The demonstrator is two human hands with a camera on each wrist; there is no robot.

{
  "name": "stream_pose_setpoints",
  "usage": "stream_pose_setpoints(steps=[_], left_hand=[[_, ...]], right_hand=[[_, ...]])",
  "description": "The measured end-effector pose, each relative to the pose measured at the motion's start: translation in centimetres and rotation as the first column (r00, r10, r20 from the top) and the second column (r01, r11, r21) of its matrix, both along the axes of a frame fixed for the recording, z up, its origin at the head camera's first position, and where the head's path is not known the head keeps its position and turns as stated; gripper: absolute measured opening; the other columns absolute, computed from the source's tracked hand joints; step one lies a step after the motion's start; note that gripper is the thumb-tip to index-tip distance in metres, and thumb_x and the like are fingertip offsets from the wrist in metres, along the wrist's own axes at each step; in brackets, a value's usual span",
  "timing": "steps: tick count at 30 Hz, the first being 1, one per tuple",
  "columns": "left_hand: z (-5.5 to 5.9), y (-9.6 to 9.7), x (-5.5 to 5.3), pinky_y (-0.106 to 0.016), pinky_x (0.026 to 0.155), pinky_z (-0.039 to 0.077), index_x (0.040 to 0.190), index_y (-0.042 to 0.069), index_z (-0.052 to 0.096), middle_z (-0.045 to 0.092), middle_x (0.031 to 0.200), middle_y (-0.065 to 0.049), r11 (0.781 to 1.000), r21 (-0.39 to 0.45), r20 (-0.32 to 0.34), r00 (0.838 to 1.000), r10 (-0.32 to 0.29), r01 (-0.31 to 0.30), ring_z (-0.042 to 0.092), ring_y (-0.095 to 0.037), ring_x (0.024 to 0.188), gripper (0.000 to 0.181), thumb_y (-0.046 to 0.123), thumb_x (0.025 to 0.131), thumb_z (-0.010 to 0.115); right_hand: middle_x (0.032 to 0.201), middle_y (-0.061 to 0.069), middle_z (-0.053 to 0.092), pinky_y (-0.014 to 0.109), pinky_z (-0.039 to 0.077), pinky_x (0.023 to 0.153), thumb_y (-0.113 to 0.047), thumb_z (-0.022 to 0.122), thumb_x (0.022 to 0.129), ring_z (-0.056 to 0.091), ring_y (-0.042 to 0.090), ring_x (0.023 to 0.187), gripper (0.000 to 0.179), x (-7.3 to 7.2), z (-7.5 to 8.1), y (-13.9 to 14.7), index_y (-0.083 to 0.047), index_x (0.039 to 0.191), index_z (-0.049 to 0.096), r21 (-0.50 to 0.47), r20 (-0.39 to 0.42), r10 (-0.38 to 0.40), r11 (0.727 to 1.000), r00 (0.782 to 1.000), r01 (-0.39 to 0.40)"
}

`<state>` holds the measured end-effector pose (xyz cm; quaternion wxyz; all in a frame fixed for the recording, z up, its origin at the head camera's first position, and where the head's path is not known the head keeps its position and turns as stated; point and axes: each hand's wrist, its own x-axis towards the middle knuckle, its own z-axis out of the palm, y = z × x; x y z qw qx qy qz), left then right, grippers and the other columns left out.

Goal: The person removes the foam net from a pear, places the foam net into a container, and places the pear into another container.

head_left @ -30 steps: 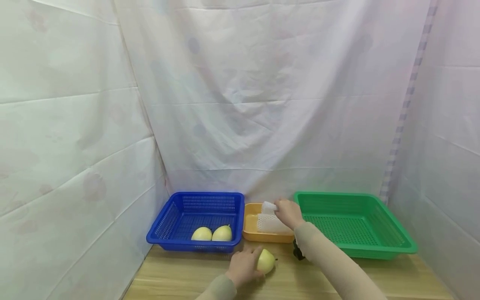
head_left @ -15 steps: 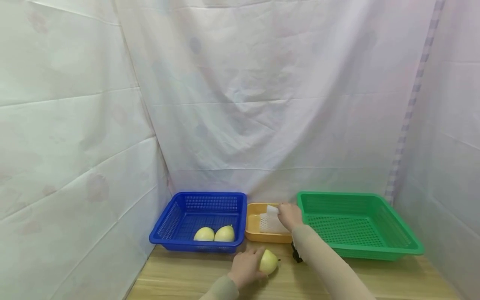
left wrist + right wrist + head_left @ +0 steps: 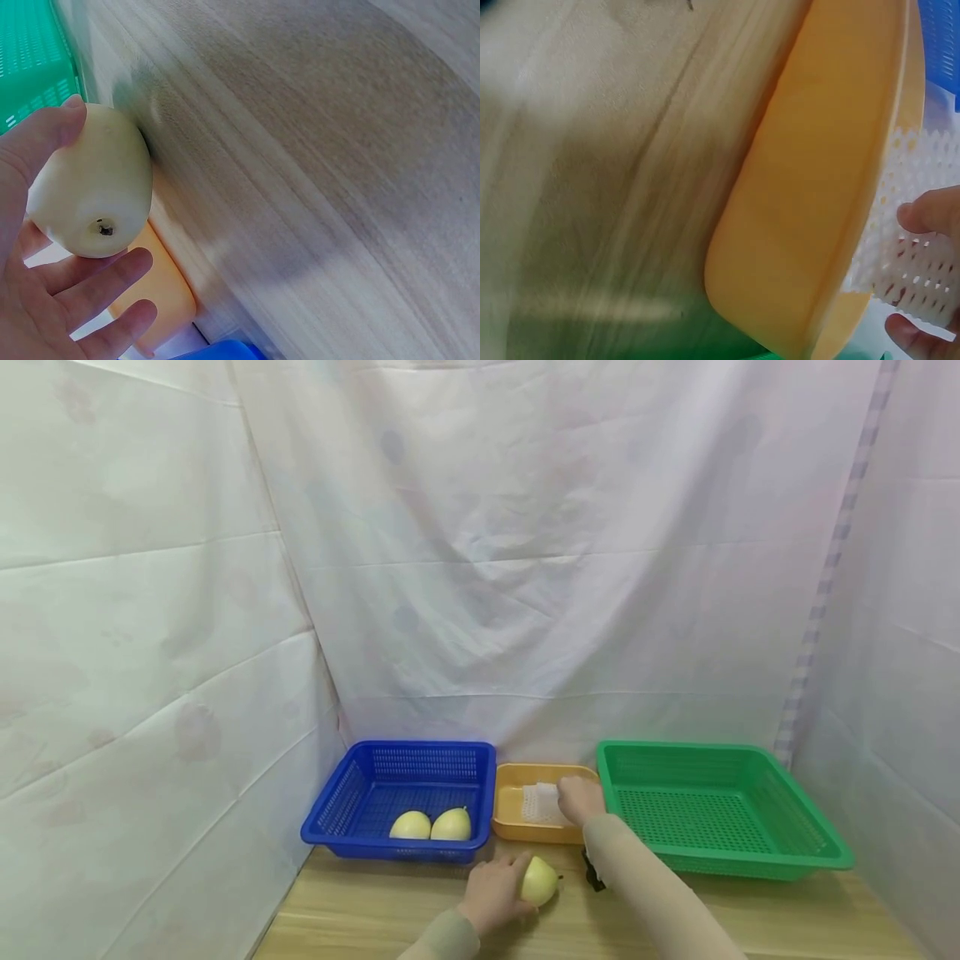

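On the wooden table my left hand grips a pale yellow pear, whose stem points right. In the left wrist view the thumb presses one side of the pear and fingers curve behind its other side. My right hand reaches over the yellow-orange tray and pinches a white foam fruit net. The right wrist view shows the thumb on the mesh of the net, beside the tray's rim; part of the hand is cut off there.
Left of the tray stands a blue basket with two pears near its front wall. A green basket stands on the right. Under the right sleeve a small black object is partly hidden. White cloth hangs behind.
My right hand has moved down a little into the tray, and the raised flap of the foam net has come down with it. The left hand stays on the pear.
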<state>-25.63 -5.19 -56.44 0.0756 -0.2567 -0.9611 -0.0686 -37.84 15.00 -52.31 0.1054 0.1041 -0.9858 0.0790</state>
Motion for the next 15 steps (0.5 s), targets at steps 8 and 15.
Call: stream_pose_setpoints(steps=[8,15], left_hand=[[-0.1,0.0,-0.2,-0.036,0.074,0.049,0.136,0.019,0.055,0.066,0.109,-0.004,1.000,-0.001,0.001,1.000,-0.006,0.006,0.062,-0.017,0.091,0.083,0.057,0.067,0.080],[0.0,0.0,0.0,-0.037,0.074,0.049,0.135,0.018,0.056,0.066,0.110,-0.004,1.000,0.003,0.001,1.000,0.001,-0.001,0.062,-0.018,0.092,0.083,0.056,0.066,0.081]], right_hand=[[0.071,0.002,0.060,0.039,0.045,0.054,-0.004,0.064,0.085,0.051,0.018,0.060,0.012,0.5,-0.5,-0.1,-0.011,0.076,0.065,-0.013,0.118,0.004,1.000,0.993,-0.002],[0.064,0.001,0.055,0.038,0.044,0.056,-0.026,0.072,0.083,0.047,0.018,0.057,0.024,0.5,-1.1,-0.2,-0.011,0.069,0.060,-0.086,0.181,0.040,0.996,0.983,-0.025]])
